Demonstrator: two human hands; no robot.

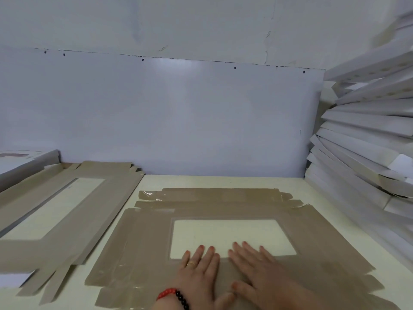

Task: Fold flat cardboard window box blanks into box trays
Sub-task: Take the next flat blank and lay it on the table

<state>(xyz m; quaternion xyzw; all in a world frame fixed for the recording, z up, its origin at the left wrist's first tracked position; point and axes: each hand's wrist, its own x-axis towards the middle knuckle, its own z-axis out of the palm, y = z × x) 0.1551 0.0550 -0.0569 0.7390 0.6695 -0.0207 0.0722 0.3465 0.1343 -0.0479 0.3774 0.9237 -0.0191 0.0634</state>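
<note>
Cardboard blank [223, 211] lies flat on the table [335, 224]; left hand [199, 271] and right hand [257, 267] press it, fingers straight (holding nothing). Crease scored lines firmly before lifting walls.

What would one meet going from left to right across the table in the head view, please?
Stack of flat blanks → flat blank being worked on, with the left hand then the right hand pressing flat on it → leaning pile of folded white trays.
</note>
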